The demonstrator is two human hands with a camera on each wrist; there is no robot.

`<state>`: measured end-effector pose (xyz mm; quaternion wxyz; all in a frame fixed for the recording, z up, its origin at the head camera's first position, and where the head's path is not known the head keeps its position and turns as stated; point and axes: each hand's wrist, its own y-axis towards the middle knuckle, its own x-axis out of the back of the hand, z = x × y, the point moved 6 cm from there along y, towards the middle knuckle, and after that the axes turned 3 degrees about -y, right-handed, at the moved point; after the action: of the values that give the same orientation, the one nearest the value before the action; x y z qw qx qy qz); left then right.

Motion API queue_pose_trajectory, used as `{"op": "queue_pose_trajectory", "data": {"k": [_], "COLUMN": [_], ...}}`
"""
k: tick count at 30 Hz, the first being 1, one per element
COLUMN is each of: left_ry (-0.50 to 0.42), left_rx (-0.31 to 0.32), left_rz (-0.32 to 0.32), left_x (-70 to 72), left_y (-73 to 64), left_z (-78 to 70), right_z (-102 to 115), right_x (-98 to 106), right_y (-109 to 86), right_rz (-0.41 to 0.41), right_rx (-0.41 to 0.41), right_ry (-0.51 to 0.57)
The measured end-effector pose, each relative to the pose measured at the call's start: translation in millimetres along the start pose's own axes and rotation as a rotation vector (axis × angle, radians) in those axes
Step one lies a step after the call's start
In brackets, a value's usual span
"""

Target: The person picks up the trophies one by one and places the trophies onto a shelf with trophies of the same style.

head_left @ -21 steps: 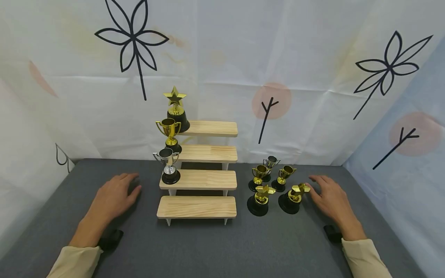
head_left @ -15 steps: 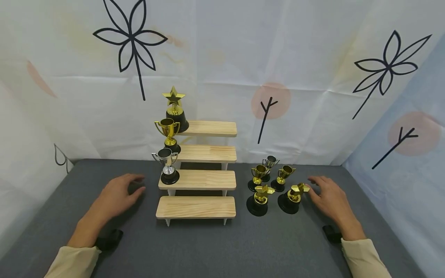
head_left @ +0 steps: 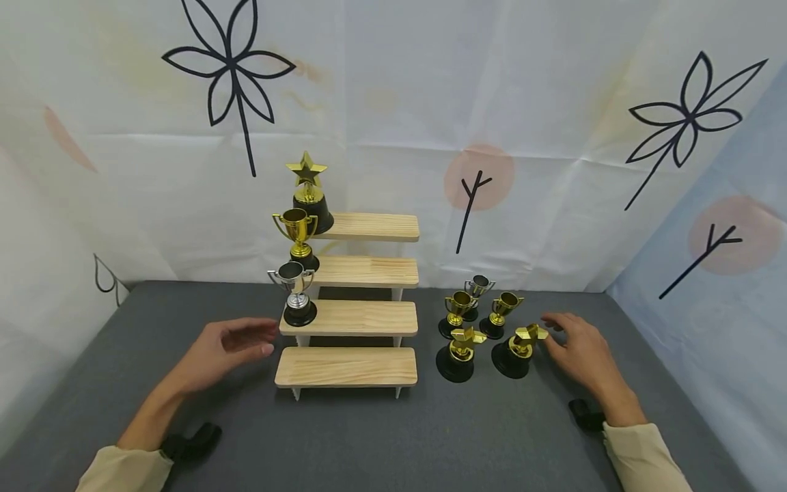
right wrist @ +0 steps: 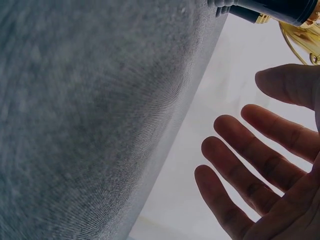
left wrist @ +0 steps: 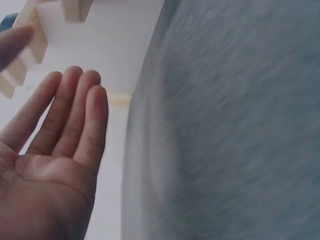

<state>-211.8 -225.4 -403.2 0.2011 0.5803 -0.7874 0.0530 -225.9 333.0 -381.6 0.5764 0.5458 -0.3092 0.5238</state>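
Observation:
My left hand hovers just left of a four-step wooden display stand, fingertips near its lower steps. Its palm and extended fingers hold nothing in the left wrist view. On the stand's left side stand a gold star trophy on the top step, a gold cup trophy below it, and a silver cup trophy on the third step down. My right hand is beside the nearer right star trophy; the right wrist view shows its fingers spread and holding nothing.
Right of the stand, a second star trophy, two small gold cups and a small silver cup stand close together on the grey table. A patterned cloth backdrop rises behind the table.
My left hand has moved right toward the stand, its palm turning sideways and its thumb and fingers parting. The right hand and the trophies stay practically where they were.

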Motion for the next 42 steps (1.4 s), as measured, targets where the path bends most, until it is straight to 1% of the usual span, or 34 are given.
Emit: {"op": "queue_pose_trajectory", "data": {"k": [2, 4, 6, 9, 12, 15, 18, 22, 28, 33, 38, 42], "left_ry": [-0.112, -0.221, -0.301, -0.384, -0.449, -0.503, -0.547, -0.591, -0.624, -0.618, -0.595, -0.566], "left_rx": [0.002, 0.004, 0.013, 0.039, 0.047, 0.023, -0.018, -0.047, -0.051, -0.041, -0.056, -0.065], "left_rz": [0.035, 0.087, 0.134, 0.198, 0.227, 0.249, 0.273, 0.284, 0.280, 0.270, 0.256, 0.233], "left_x": [-4.3, -9.4, -14.6, -20.7, -24.2, -27.1, -29.8, -32.1, -33.5, -34.4, -34.8, -33.9], "left_y": [-2.5, -4.7, -6.7, -9.2, -11.6, -13.3, -14.4, -16.0, -17.6, -17.7, -18.5, -18.8], "left_z": [3.7, 6.1, 7.3, 8.5, 8.8, 8.0, 5.9, 5.2, 10.1, 13.7, 13.7, 15.2], "right_z": [0, 1, 1, 2, 2, 3, 3, 3, 3, 4, 5, 5], "right_x": [0, 0, 0, 0, -1, 0, -1, -1, -1, 0, 1, 1], "right_y": [0.3, 0.6, 0.8, 0.8, 0.5, 0.9, 1.2, 1.8, 1.5, -0.4, -1.3, -1.5], "right_rz": [-0.006, -0.006, -0.008, 0.000, 0.005, -0.001, -0.007, -0.001, 0.003, -0.024, -0.043, -0.058], "right_rx": [0.010, 0.014, 0.018, 0.014, 0.011, 0.017, 0.024, 0.030, 0.034, 0.047, 0.054, 0.062], "right_ry": [0.005, 0.011, 0.012, 0.013, 0.014, 0.012, 0.010, 0.017, 0.033, 0.044, 0.067, 0.096]}}
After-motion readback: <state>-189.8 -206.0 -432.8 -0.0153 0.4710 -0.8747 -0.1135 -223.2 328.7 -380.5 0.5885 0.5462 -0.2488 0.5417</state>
